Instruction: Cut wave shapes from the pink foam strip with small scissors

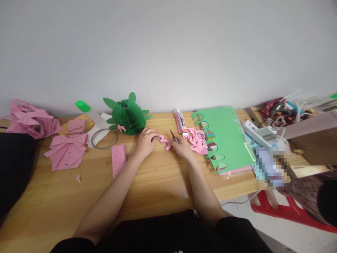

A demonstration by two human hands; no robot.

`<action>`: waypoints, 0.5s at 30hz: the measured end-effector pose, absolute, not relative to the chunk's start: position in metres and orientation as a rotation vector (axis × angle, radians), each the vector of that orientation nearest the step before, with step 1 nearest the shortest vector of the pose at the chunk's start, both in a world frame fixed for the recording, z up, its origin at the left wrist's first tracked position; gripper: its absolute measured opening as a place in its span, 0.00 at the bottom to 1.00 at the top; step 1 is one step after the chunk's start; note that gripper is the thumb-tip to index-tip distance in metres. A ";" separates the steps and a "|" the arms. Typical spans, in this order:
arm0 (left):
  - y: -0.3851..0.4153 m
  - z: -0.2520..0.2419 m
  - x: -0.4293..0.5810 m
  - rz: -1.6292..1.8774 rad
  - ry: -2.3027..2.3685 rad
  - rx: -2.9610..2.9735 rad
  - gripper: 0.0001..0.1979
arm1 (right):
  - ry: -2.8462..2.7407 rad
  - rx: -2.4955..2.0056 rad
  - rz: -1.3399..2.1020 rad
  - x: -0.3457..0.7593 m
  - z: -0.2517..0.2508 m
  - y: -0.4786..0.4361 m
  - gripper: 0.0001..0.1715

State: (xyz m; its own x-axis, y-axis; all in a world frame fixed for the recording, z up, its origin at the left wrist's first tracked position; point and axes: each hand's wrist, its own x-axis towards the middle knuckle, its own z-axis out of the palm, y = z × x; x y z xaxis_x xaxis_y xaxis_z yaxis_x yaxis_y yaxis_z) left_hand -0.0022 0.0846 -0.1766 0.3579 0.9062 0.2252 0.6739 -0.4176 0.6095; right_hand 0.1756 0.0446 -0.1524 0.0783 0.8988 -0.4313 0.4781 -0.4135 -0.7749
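Observation:
My left hand [146, 143] is closed, its fingertips at the left end of a small curvy pink paper cutout [165, 142]. In my right hand [182, 147] is a pair of scissors [173, 136], dark blades pointing up and left beside the cutout's right end; the grip is mostly covered by my fingers. Just behind my left hand stands a green honeycomb paper cactus [129, 117] with leaf-shaped pieces and a small pink paper piece on its front. Pink paper scraps [196, 140] lie right of my right hand, with a glue tube [181, 122] behind it.
Green cardstock with cut-out ovals [229, 137] lies right, near a white power strip [259, 133]. Left are a tape roll [115, 140], folded pink paper [118, 160], pink paper bows [67, 151] and a green-capped tube [83, 106]. A red stool [289, 211] stands below; a person's dark sleeve [15, 168] is at left.

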 end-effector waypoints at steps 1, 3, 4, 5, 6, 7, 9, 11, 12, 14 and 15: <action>0.085 -0.176 -0.002 0.760 1.376 2.211 0.13 | -1.351 -1.925 1.270 0.176 -0.154 0.045 0.12; 0.085 -0.175 -0.002 0.761 1.374 2.209 0.13 | -1.342 -1.913 1.240 0.176 -0.155 0.045 0.11; 0.084 -0.175 -0.003 0.762 1.375 2.206 0.13 | -1.338 -1.904 1.228 0.175 -0.155 0.045 0.10; 0.084 -0.175 -0.003 0.762 1.375 2.203 0.13 | -1.335 -1.895 1.220 0.175 -0.155 0.044 0.10; 0.084 -0.175 -0.003 0.762 1.375 2.199 0.13 | -1.331 -1.886 1.213 0.175 -0.155 0.044 0.10; 0.084 -0.175 -0.003 0.761 1.377 2.194 0.13 | -1.327 -1.878 1.209 0.175 -0.155 0.044 0.10; 0.084 -0.175 -0.002 0.760 1.384 2.178 0.13 | -1.322 -1.865 1.205 0.174 -0.155 0.044 0.11; 0.084 -0.173 0.000 0.758 1.398 2.156 0.13 | -1.321 -1.856 1.208 0.174 -0.155 0.045 0.11; 0.083 -0.171 0.001 0.757 1.407 2.142 0.11 | -1.322 -1.852 1.212 0.174 -0.156 0.045 0.11; 0.080 -0.163 0.002 0.754 1.422 2.110 0.08 | -1.327 -1.843 1.223 0.175 -0.157 0.045 0.11; 0.079 -0.156 0.000 0.749 1.428 2.093 0.10 | -1.327 -1.837 1.226 0.176 -0.158 0.045 0.10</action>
